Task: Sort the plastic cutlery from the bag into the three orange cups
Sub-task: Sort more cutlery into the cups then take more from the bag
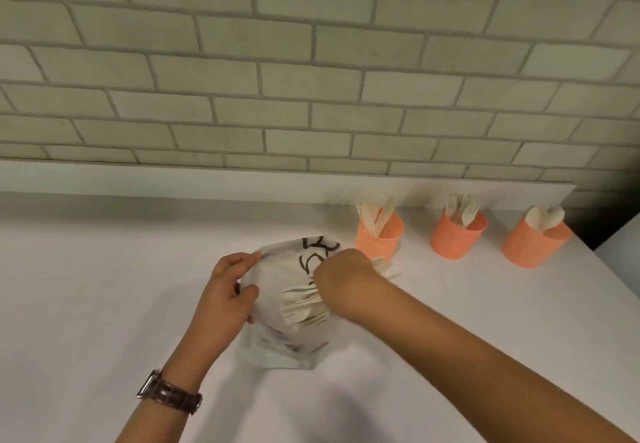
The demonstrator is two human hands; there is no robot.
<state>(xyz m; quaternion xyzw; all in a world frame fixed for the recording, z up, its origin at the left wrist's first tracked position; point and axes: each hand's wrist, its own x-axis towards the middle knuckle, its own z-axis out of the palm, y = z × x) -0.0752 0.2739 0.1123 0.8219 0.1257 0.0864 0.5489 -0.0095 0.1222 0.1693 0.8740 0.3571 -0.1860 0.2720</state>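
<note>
Sideways — cutlery (302, 305) tines point left.

A white counter (104, 286) is seen; a low white ledge (173, 179) is set along its back edge, w/ a pale brick wall (311, 61) above. A brown-strap watch (169, 392) is seen over the counter's near-left part.

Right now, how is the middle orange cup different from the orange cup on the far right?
The middle cup holds forks, prongs up; the right cup holds spoons, rounded ends up. The middle cup shows several pieces, the right cup only about two. The middle cup has a neighbour on each side; the right cup stands nearest the table's edge. Both are orange, full of little holes, and upright.
</note>
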